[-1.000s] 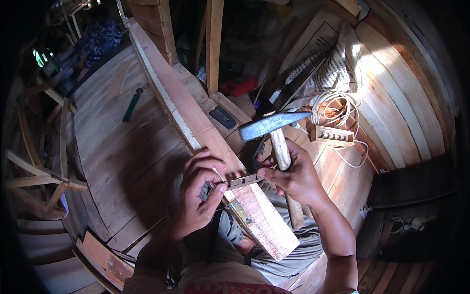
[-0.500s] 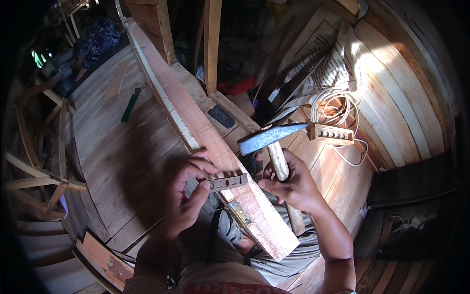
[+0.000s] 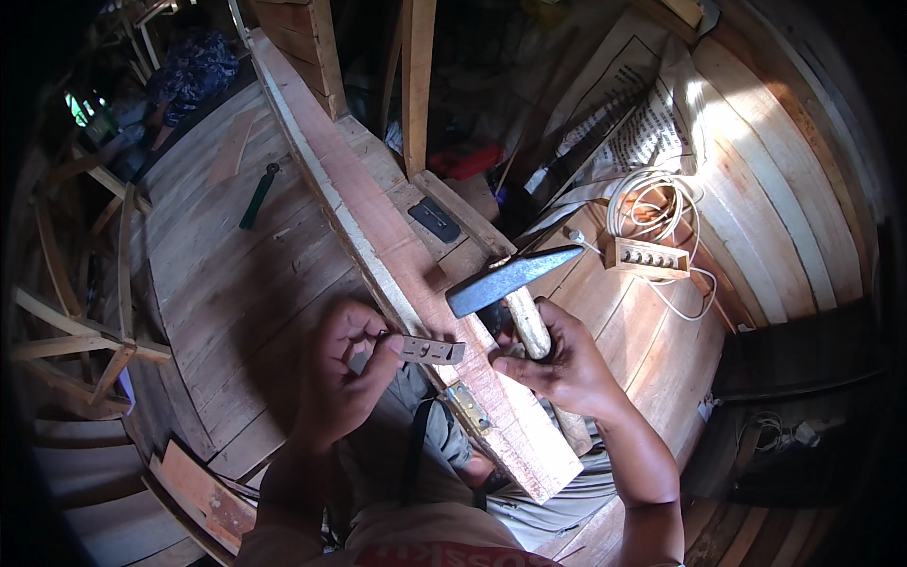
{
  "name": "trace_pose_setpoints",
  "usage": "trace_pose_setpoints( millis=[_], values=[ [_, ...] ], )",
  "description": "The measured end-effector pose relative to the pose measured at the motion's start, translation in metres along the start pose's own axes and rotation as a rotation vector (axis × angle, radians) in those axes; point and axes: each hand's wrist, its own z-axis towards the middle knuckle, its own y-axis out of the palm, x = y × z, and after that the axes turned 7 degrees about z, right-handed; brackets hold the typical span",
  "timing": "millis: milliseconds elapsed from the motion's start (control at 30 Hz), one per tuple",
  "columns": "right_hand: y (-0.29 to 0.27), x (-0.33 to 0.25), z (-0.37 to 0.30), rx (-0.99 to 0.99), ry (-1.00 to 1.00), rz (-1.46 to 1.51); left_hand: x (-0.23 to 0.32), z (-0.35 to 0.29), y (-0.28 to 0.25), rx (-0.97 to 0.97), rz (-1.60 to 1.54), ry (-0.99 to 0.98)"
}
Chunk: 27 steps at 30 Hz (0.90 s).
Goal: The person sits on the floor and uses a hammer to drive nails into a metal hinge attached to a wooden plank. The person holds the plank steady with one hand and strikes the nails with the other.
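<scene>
A small slotted metal plate is pinched by one end between the thumb and fingers of my left hand. Its other end juts over a long wooden plank; whether they touch I cannot tell. My right hand is closed round the wooden handle of a hammer, just right of the plank. The blue-grey hammer head points up and away from me, above the plank. Nearer to me, a brass-coloured hinge lies against the plank's left edge. The plank's near end rests over my lap.
On the planked floor at left lies a green-handled tool. Beyond the plank sits a dark flat case. A power strip with coiled white cable is at right. Another person is far left.
My left hand has drawn back leftward with the plate, its raised fingers now curled in. The hammer has shifted slightly left and down in my right hand. The view has moved a little.
</scene>
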Motion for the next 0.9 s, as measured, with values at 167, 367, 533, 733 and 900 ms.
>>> trace_pose_setpoints(
  millis=[167,367,533,733,900],
  values=[
    [0.000,0.001,-0.001,0.038,-0.039,0.012,0.009,-0.003,-0.006,-0.069,0.027,-0.168],
    [-0.005,0.005,0.000,0.006,-0.032,0.003,-0.012,-0.020,-0.017,-0.270,-0.020,-0.294],
    [-0.003,-0.001,-0.001,0.005,0.026,0.008,-0.021,-0.026,-0.011,-0.120,-0.365,-0.321],
    [-0.004,-0.002,-0.002,0.010,0.023,0.020,0.007,-0.013,0.010,-0.072,-0.453,-0.314],
    [-0.006,0.001,-0.003,0.022,0.010,0.026,-0.004,-0.013,0.005,-0.176,-0.286,-0.241]
  ],
)
